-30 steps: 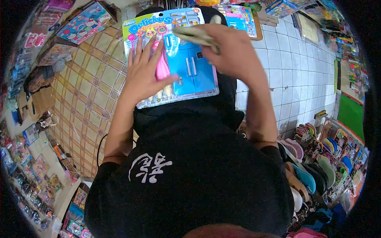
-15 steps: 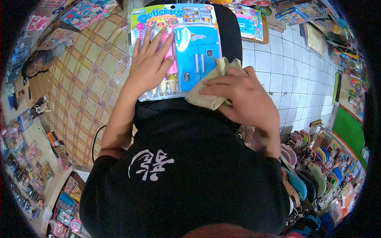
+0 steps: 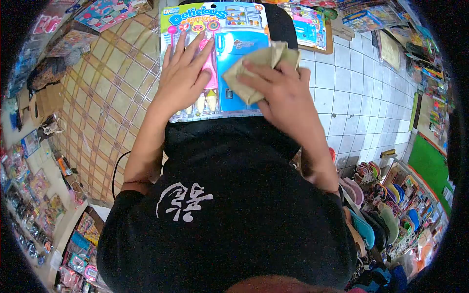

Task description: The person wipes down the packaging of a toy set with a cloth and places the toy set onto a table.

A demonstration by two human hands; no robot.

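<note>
A toy package (image 3: 198,15) with a blue toy fridge (image 3: 234,53) and pink parts lies across my lap. My left hand (image 3: 183,78) rests flat on the package's left half, fingers spread over the pink parts. In my right hand (image 3: 286,90) is a beige cloth (image 3: 246,83), bunched under the fingers and lying over the right side of the fridge. The cloth hides most of the fridge's doors and handles.
Another toy package (image 3: 307,31) lies beyond, at the upper right. Slippers (image 3: 361,227) hang on a rack at the lower right. Packaged goods (image 3: 78,263) line the lower left. Tiled floor (image 3: 347,93) shows on both sides.
My right hand has moved the cloth up and left, from the package's lower right corner onto the fridge. My left hand has barely shifted and stays on the package.
</note>
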